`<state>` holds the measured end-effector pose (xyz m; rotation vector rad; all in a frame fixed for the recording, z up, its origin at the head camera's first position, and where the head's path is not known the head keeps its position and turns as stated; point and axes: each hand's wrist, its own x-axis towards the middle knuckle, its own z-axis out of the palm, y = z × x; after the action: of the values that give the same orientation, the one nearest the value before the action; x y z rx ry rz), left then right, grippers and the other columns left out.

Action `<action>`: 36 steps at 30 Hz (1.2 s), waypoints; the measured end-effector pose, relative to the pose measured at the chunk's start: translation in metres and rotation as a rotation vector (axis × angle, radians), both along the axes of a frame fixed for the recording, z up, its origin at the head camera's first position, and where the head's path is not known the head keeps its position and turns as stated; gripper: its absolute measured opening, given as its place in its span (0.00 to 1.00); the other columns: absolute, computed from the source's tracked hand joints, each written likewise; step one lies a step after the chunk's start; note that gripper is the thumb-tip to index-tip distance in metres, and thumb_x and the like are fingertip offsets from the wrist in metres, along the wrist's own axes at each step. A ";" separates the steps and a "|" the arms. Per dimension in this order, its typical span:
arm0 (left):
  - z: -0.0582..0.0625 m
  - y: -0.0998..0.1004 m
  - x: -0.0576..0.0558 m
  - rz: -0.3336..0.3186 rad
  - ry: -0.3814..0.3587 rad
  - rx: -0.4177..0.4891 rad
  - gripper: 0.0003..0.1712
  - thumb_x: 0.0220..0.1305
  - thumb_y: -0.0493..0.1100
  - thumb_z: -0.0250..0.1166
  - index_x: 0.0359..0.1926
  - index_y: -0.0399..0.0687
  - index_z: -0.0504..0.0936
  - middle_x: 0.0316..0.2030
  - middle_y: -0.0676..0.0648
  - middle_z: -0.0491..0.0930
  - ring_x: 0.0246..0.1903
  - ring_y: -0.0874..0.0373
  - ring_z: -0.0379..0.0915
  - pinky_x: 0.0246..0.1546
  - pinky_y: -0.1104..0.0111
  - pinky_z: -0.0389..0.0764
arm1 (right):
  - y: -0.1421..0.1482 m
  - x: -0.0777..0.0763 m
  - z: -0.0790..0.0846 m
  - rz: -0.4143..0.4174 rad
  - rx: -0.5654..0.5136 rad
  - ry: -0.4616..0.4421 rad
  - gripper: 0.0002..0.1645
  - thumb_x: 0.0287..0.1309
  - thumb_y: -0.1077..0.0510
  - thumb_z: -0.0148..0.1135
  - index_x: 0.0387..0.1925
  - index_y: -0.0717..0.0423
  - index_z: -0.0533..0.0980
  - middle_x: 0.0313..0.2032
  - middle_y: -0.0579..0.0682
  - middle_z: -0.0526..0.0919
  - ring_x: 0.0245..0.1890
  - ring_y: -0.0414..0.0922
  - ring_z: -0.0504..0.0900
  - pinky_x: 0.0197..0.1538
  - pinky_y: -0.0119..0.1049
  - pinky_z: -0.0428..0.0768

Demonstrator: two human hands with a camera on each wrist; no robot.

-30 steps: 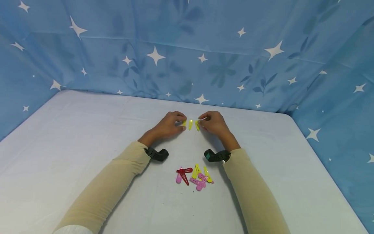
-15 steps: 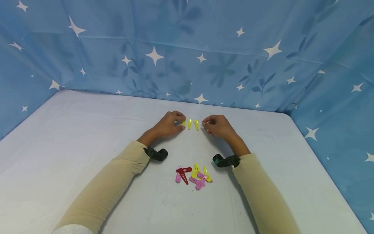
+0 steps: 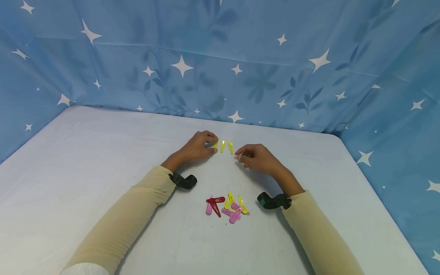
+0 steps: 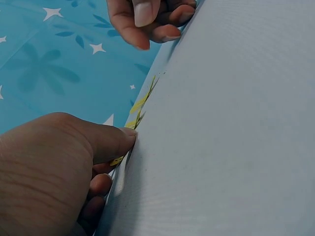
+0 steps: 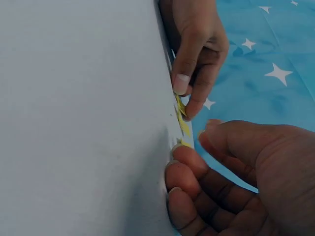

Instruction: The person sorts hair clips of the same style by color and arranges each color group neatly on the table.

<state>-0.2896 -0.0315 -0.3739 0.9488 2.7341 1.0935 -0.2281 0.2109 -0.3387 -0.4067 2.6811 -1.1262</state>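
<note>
Three yellow snap hair clips lie in a row near the far side of the white table. My left hand point(image 3: 199, 147) holds the leftmost yellow hair clip point(image 3: 215, 144) between thumb and index finger, at its two ends. Beside it lie the middle clip point(image 3: 222, 146) and the right clip point(image 3: 230, 148), both untouched. My right hand point(image 3: 258, 157) hovers just right of the row, fingers loosely bent and nothing between them. In the right wrist view, a gap shows between its thumb point(image 5: 236, 135) and fingers.
Nearer me lies a loose pile of hair clips: red ones point(image 3: 215, 206), pink ones point(image 3: 235, 215) and yellow ones point(image 3: 229, 200). A blue curtain point(image 3: 206, 68) with white stars hangs behind the table point(image 3: 137, 236). Each wrist wears a black camera band.
My right hand has let go of the right yellow clip and drawn back to the right and toward me. The left hand has stayed at its clip.
</note>
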 end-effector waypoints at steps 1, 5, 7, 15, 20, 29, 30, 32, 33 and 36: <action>-0.001 0.000 -0.001 0.000 -0.001 -0.003 0.26 0.66 0.40 0.63 0.63 0.35 0.74 0.60 0.40 0.72 0.62 0.45 0.63 0.63 0.57 0.63 | 0.001 0.002 -0.001 0.018 -0.013 0.003 0.13 0.63 0.60 0.60 0.48 0.59 0.81 0.33 0.52 0.82 0.28 0.46 0.79 0.32 0.37 0.77; -0.001 0.000 0.000 0.002 0.002 -0.014 0.26 0.66 0.40 0.63 0.63 0.36 0.74 0.60 0.40 0.72 0.62 0.46 0.63 0.63 0.57 0.63 | 0.002 0.011 -0.001 0.084 -0.062 0.012 0.12 0.63 0.63 0.60 0.47 0.61 0.81 0.34 0.52 0.82 0.28 0.46 0.79 0.33 0.38 0.79; 0.000 0.000 0.000 0.004 0.007 -0.010 0.26 0.66 0.39 0.63 0.63 0.36 0.74 0.60 0.40 0.72 0.62 0.45 0.63 0.63 0.57 0.64 | 0.000 0.016 -0.002 0.113 -0.082 0.010 0.11 0.63 0.64 0.61 0.46 0.62 0.81 0.34 0.52 0.83 0.28 0.46 0.79 0.33 0.38 0.79; 0.001 -0.001 0.002 -0.014 0.016 0.003 0.26 0.66 0.39 0.63 0.63 0.34 0.74 0.60 0.38 0.72 0.62 0.44 0.64 0.62 0.56 0.64 | -0.008 0.035 0.000 0.187 -0.080 0.042 0.11 0.59 0.64 0.66 0.44 0.60 0.84 0.34 0.46 0.84 0.33 0.44 0.79 0.40 0.37 0.79; 0.001 -0.001 0.002 -0.013 0.018 0.006 0.25 0.66 0.38 0.63 0.62 0.34 0.74 0.60 0.38 0.72 0.62 0.44 0.63 0.63 0.56 0.63 | -0.011 0.046 0.001 0.215 -0.103 0.012 0.11 0.58 0.65 0.66 0.44 0.59 0.84 0.35 0.45 0.85 0.32 0.44 0.79 0.37 0.35 0.79; 0.002 -0.001 0.003 -0.011 0.035 -0.006 0.25 0.66 0.39 0.63 0.62 0.34 0.74 0.60 0.38 0.72 0.62 0.44 0.63 0.63 0.55 0.63 | -0.011 0.058 -0.007 0.249 -0.169 -0.037 0.11 0.58 0.66 0.65 0.44 0.60 0.84 0.37 0.47 0.85 0.34 0.45 0.80 0.41 0.34 0.80; 0.002 -0.001 0.002 -0.011 0.035 -0.006 0.26 0.66 0.39 0.63 0.62 0.34 0.74 0.60 0.38 0.72 0.62 0.43 0.63 0.63 0.55 0.63 | -0.011 0.058 -0.008 0.254 -0.171 -0.036 0.11 0.58 0.66 0.65 0.44 0.60 0.84 0.38 0.47 0.85 0.35 0.44 0.80 0.42 0.34 0.80; 0.002 -0.001 0.002 -0.009 0.031 -0.006 0.26 0.66 0.39 0.63 0.62 0.34 0.74 0.60 0.38 0.71 0.62 0.43 0.63 0.63 0.55 0.63 | -0.011 0.059 -0.009 0.257 -0.164 -0.028 0.12 0.58 0.67 0.65 0.44 0.60 0.84 0.38 0.47 0.85 0.36 0.44 0.81 0.43 0.34 0.80; 0.001 -0.001 0.002 -0.009 0.028 -0.007 0.26 0.66 0.39 0.63 0.62 0.34 0.74 0.60 0.38 0.71 0.62 0.44 0.63 0.63 0.55 0.63 | -0.011 0.060 -0.009 0.257 -0.158 -0.026 0.12 0.58 0.67 0.65 0.44 0.60 0.84 0.38 0.47 0.85 0.37 0.44 0.81 0.43 0.34 0.80; 0.000 0.000 0.002 -0.005 0.027 -0.014 0.26 0.66 0.39 0.63 0.63 0.34 0.74 0.60 0.39 0.71 0.62 0.44 0.62 0.63 0.56 0.63 | -0.009 0.064 -0.010 0.260 -0.146 -0.017 0.12 0.57 0.68 0.64 0.44 0.59 0.84 0.38 0.46 0.85 0.38 0.42 0.81 0.44 0.34 0.80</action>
<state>-0.2872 -0.0320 -0.3740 0.9748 2.7556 1.0665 -0.1642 0.2020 -0.3492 -0.7424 2.4494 -1.2404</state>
